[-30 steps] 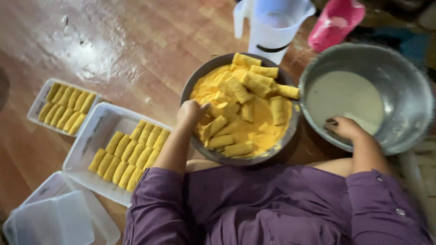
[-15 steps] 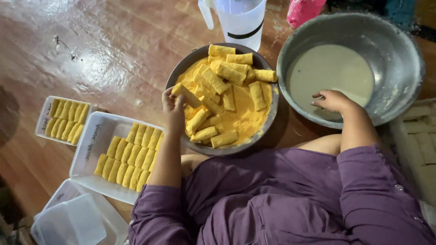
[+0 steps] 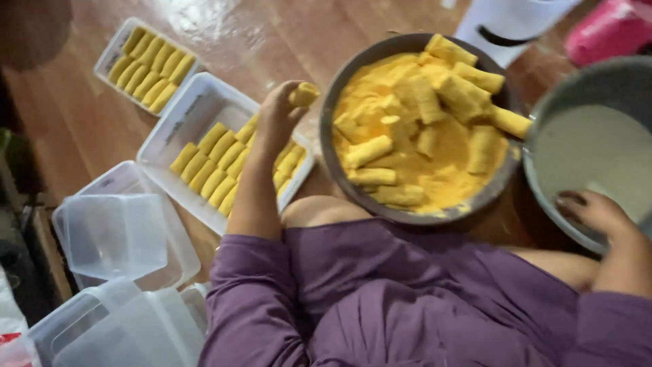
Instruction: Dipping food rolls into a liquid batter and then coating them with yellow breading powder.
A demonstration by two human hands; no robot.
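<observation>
Yellow crumbed roll (image 3: pixel 303 94), purple sleeve (image 3: pixel 251 299)
</observation>
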